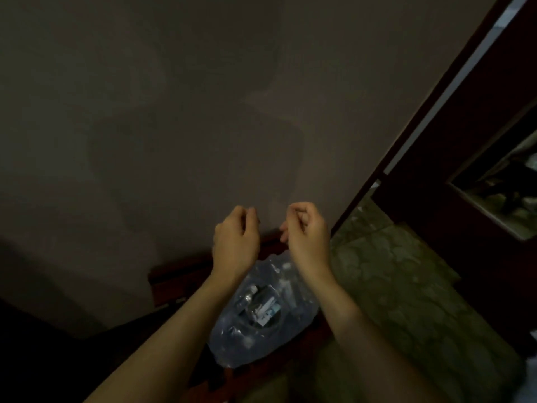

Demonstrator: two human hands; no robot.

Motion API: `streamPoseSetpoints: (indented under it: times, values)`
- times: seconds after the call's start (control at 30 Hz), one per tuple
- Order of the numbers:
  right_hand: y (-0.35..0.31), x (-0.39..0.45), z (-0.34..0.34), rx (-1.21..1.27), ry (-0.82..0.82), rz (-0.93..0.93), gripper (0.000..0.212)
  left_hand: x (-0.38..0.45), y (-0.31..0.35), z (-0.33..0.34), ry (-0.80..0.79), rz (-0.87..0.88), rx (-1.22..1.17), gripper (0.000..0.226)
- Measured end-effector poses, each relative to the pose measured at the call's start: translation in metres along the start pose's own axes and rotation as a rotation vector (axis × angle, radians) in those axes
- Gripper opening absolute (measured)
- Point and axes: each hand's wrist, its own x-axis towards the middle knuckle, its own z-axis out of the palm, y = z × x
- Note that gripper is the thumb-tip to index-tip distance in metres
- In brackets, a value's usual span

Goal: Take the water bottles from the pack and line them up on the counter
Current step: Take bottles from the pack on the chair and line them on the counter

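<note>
The scene is dim. A clear plastic pack (261, 324) of water bottles lies low in the middle, on a dark reddish wooden surface (174, 283) by a wall. One bottle (266, 311) with a pale label shows through the torn wrap. My left hand (235, 242) and my right hand (306, 237) are raised side by side above the pack, apart from it, in front of the wall. The fingers of both are curled in loosely and hold nothing that I can see.
A plain grey wall (174, 112) fills most of the view. A dark door frame (421, 117) runs diagonally at the right. A mottled stone floor (392, 271) lies to the right of the pack. A dark cabinet (465, 175) stands at the far right.
</note>
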Motion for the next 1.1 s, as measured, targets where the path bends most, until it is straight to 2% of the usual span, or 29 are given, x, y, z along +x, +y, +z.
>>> streamPoseSetpoints:
  times: [0.13,0.27,0.37,0.43,0.53,0.67,0.77,0.93,1.03,1.1]
  values:
    - [0.045,0.012,0.005,-0.01,-0.097,0.093,0.013,0.008,-0.044,0.029,-0.097,-0.132,0.064,0.039]
    - [0.097,0.008,0.013,-0.103,-0.229,0.206,0.017,-0.006,-0.102,0.053,-0.346,-0.341,0.155,0.04]
    - [0.148,0.003,0.022,-0.237,-0.452,0.358,0.024,-0.022,-0.153,0.074,-0.464,-0.505,0.194,0.037]
    - [0.185,-0.003,0.029,-0.347,-0.624,0.46,0.02,-0.031,-0.182,0.085,-0.493,-0.586,0.222,0.032]
    - [0.235,-0.016,0.037,-0.468,-0.785,0.535,0.013,-0.041,-0.216,0.102,-0.478,-0.669,0.243,0.033]
    - [0.282,-0.026,0.048,-0.571,-0.978,0.569,0.025,-0.045,-0.247,0.128,-0.51,-0.744,0.293,0.025]
    - [0.308,-0.018,0.061,-0.686,-1.116,0.493,0.03,-0.04,-0.262,0.143,-0.437,-0.772,0.303,0.024]
    - [0.341,-0.02,0.08,-0.882,-1.295,0.397,0.017,-0.036,-0.275,0.155,-0.256,-0.797,0.244,0.029]
    - [0.348,-0.034,0.092,-0.981,-1.382,0.3,0.029,-0.034,-0.286,0.159,-0.215,-0.813,0.193,0.031]
    - [0.349,-0.038,0.096,-0.996,-1.348,0.191,0.038,-0.035,-0.29,0.161,-0.209,-0.832,0.158,0.032]
